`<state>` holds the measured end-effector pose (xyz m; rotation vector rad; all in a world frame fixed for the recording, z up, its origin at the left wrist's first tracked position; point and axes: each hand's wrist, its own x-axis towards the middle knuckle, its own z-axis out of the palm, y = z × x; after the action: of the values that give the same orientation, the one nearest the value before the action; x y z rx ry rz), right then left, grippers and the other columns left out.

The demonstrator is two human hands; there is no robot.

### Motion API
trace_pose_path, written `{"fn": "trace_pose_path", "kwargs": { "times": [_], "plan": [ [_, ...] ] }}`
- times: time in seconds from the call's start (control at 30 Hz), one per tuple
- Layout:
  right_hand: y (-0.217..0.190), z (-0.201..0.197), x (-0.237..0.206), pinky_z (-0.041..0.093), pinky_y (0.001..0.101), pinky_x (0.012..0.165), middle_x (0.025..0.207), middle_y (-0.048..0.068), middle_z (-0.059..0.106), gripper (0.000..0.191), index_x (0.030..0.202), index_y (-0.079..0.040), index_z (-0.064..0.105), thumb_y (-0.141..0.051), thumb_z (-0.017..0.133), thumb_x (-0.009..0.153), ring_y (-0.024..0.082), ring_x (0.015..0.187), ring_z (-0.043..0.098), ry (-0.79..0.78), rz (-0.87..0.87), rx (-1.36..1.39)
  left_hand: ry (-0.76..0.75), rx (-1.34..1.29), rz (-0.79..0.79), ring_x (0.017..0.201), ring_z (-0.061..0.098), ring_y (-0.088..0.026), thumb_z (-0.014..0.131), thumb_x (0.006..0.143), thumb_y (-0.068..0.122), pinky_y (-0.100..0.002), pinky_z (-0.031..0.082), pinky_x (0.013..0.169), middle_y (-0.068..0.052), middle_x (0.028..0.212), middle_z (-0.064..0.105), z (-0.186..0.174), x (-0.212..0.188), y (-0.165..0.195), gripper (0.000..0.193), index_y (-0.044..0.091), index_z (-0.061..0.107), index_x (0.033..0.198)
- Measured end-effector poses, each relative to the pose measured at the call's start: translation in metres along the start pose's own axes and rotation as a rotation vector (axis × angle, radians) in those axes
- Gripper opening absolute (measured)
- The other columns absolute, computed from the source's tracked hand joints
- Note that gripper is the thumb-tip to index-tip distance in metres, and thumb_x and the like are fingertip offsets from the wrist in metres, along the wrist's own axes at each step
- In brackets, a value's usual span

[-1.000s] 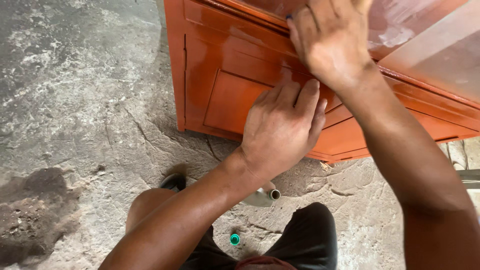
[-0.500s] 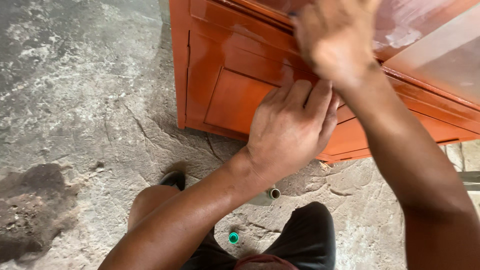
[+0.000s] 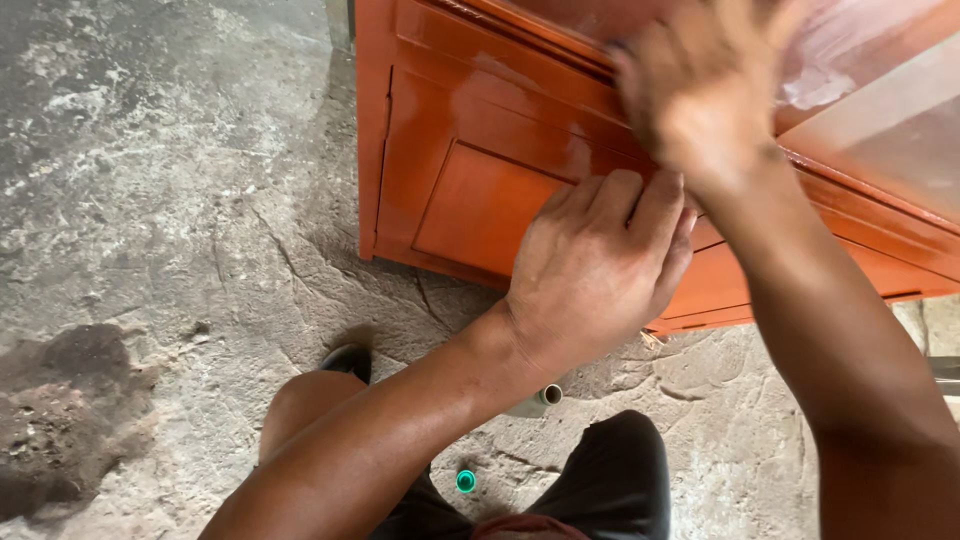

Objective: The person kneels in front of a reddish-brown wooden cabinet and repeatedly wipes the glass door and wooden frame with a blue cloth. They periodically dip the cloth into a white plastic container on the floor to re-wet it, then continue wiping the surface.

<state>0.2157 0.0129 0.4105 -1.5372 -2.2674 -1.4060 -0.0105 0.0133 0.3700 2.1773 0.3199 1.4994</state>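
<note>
An orange lacquered wooden cabinet (image 3: 480, 190) stands on a rough concrete floor, its panelled door facing me. My left hand (image 3: 595, 270) lies flat against the door's right part, fingers together and pointing up. Above it, blurred by motion, my right hand (image 3: 705, 90) sits at the cabinet's upper moulding, fingers spread. What, if anything, lies under either hand is hidden.
My bent knee (image 3: 300, 410) and dark shorts (image 3: 600, 480) fill the lower middle. A small pale tube (image 3: 535, 400) and a green cap (image 3: 466, 481) lie on the cracked floor (image 3: 170, 200) by my legs. A dark stain (image 3: 70, 400) marks the floor at left.
My right hand has shifted right and up along the moulding and is now blurred. My left hand has slid slightly up the door.
</note>
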Motion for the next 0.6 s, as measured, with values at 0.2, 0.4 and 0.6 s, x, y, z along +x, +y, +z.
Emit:
{"fn": "trace_pose_path", "kwargs": {
  "times": [0.2, 0.4, 0.6],
  "plan": [
    [-0.001, -0.005, 0.011, 0.034, 0.0549, 0.096, 0.099, 0.006, 0.055, 0.015, 0.094, -0.008, 0.062, -0.015, 0.075, 0.090, 0.026, 0.104, 0.054, 0.042, 0.009, -0.048, -0.045, 0.000, 0.008, 0.076, 0.062, -0.027, 0.065, 0.102, 0.015, -0.042, 0.051, 0.072, -0.011, 0.087, 0.057, 0.002, 0.004, 0.002, 0.024, -0.003, 0.061, 0.116],
    [-0.005, 0.012, 0.021, 0.033, 0.0549, 0.096, 0.103, 0.006, 0.054, 0.011, 0.099, -0.008, 0.061, -0.012, 0.071, 0.097, 0.028, 0.105, 0.052, -0.006, 0.032, 0.005, -0.007, 0.026, 0.001, 0.073, 0.063, -0.026, 0.065, 0.102, 0.018, -0.040, 0.051, 0.069, -0.011, 0.089, 0.058, 0.001, 0.006, 0.001, 0.019, 0.001, 0.060, 0.109],
    [0.005, -0.013, -0.001, 0.031, 0.0551, 0.099, 0.107, 0.007, 0.055, 0.012, 0.101, -0.008, 0.063, -0.011, 0.072, 0.093, 0.030, 0.117, 0.053, 0.024, 0.034, -0.015, -0.025, -0.001, 0.009, 0.077, 0.062, -0.027, 0.066, 0.104, 0.016, -0.040, 0.051, 0.068, -0.011, 0.087, 0.058, 0.001, 0.005, 0.004, 0.021, -0.003, 0.061, 0.114]
  ]
}}
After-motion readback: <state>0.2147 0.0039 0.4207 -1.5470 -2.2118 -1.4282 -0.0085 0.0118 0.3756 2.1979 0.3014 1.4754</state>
